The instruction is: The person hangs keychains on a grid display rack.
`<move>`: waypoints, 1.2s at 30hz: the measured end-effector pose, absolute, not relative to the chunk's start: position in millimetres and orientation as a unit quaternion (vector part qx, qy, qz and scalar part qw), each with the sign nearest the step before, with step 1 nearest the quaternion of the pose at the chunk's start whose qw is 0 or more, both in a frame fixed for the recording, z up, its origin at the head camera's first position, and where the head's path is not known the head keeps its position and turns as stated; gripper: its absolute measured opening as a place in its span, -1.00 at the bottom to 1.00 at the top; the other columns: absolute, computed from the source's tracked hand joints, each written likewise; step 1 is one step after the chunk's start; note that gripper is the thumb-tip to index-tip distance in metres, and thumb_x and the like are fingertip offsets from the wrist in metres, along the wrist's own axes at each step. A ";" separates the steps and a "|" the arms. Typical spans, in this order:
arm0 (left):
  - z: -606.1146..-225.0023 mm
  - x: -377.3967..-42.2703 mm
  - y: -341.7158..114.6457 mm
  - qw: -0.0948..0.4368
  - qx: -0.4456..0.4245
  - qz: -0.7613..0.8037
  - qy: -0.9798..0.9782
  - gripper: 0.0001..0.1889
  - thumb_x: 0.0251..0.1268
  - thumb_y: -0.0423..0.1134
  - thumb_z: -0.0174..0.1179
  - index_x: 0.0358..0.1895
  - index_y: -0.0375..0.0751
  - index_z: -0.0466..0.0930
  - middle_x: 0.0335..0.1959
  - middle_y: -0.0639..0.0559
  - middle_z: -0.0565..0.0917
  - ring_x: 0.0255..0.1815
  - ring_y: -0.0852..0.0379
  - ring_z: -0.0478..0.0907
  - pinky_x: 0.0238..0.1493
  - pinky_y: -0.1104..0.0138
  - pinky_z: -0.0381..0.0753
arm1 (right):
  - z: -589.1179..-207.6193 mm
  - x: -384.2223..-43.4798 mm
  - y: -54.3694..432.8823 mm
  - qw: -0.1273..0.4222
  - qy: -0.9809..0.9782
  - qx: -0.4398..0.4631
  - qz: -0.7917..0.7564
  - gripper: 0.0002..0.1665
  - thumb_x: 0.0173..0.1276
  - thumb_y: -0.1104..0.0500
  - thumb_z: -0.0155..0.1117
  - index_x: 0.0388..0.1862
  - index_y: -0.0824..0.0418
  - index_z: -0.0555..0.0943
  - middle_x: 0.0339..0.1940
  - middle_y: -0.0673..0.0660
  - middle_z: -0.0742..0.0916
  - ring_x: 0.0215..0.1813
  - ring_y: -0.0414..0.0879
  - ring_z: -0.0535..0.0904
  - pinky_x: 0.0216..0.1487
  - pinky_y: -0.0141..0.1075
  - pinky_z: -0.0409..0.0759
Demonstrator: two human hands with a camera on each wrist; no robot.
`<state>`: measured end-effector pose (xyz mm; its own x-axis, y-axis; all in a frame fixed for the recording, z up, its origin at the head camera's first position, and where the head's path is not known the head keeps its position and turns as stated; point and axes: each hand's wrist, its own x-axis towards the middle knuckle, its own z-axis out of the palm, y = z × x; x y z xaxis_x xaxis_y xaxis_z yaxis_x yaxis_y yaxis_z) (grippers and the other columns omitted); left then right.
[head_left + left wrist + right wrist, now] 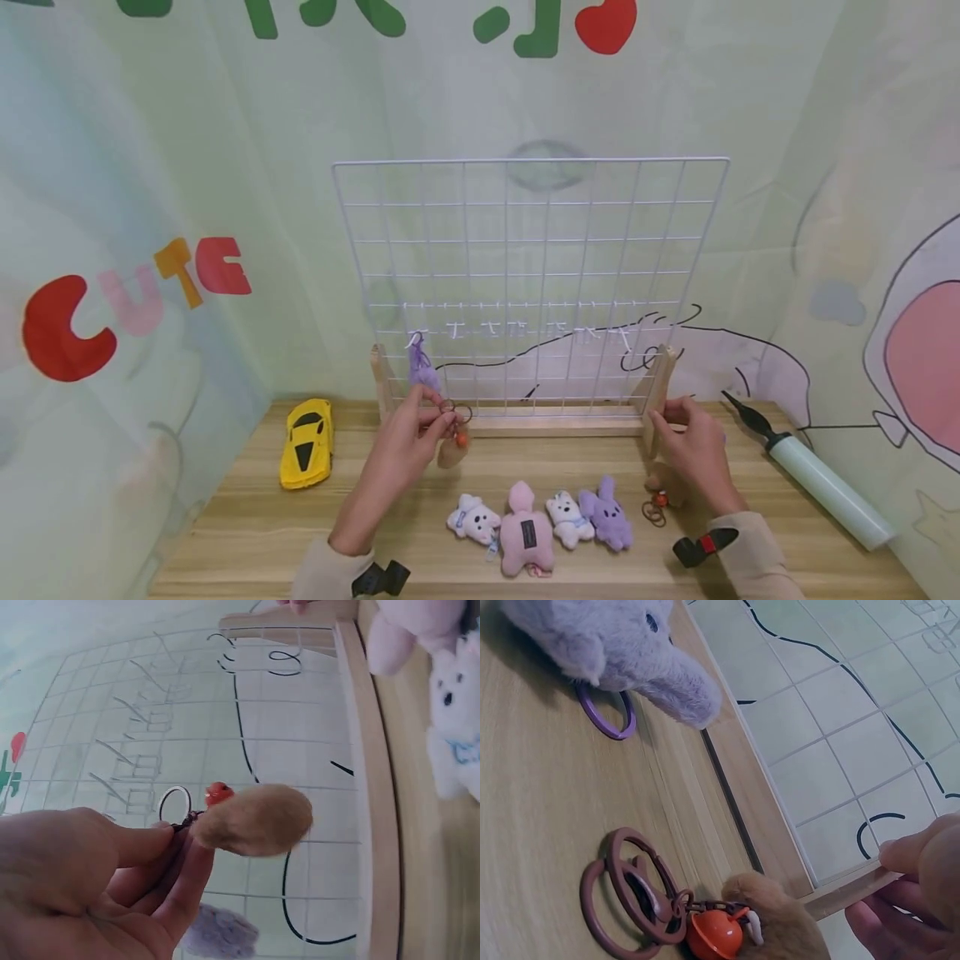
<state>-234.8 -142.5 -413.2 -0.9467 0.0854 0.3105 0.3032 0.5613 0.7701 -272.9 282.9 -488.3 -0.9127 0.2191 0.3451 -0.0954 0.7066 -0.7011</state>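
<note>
My left hand (405,437) pinches a keychain by its clasp, in front of the lower left of a white wire grid rack (525,159). From the fingertips hang a brown plush charm (259,821), an orange bell (218,793) and a metal ring (175,805). Behind this hand, a purple plush keychain (422,362) hangs on a grid hook. At the other end, my right hand (693,446) grips the rack's wooden foot (847,891) between thumb and fingers. Below it on the table lies another brown plush keychain (784,926) with an orange bell and brown rings.
White hooks (517,325) line the grid's lower half. In front of it lie a white plush (475,519), a pink plush (527,542), another white plush (570,521) and a purple plush (607,515). A yellow toy car (306,443) stands left, a hand pump (825,487) right.
</note>
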 end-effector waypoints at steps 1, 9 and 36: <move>-410.8 -234.9 -141.0 0.126 -0.115 -0.455 -0.874 -0.81 0.55 -0.39 0.31 0.07 -0.19 0.54 -0.05 -0.07 0.90 0.05 0.00 0.83 -0.01 0.23 0.84 | -487.9 -272.3 282.8 0.206 -0.900 -0.035 0.383 -0.66 0.61 0.08 0.37 0.11 0.33 0.66 0.06 0.43 0.84 0.10 0.29 0.80 -0.03 0.07 0.82; -392.0 -233.6 -130.8 0.154 -0.125 -0.512 -0.836 -0.84 0.55 -0.36 0.32 0.08 -0.22 0.65 -0.11 -0.05 0.89 0.02 0.02 0.83 0.10 0.25 0.83 | -485.6 -269.6 281.3 0.205 -0.899 -0.047 0.384 -0.64 0.61 0.07 0.38 0.11 0.34 0.67 0.06 0.44 0.83 0.10 0.30 0.79 0.03 0.14 0.79; -377.1 -264.9 -117.5 0.228 -0.086 -0.606 -0.758 -0.79 0.62 -0.26 0.27 0.08 -0.31 0.77 -0.11 -0.21 0.85 -0.11 -0.04 0.79 -0.15 0.59 0.70 | -488.6 -272.2 280.1 0.214 -0.900 -0.045 0.377 -0.65 0.60 0.09 0.37 0.11 0.36 0.68 0.04 0.43 0.84 0.11 0.31 0.81 0.02 0.13 0.80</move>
<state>-264.9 -117.5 -377.1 -0.8813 -0.1464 0.4494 0.4060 0.2521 0.8784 -272.2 280.1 -488.6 -0.9047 0.2421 0.3507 -0.0800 0.7118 -0.6978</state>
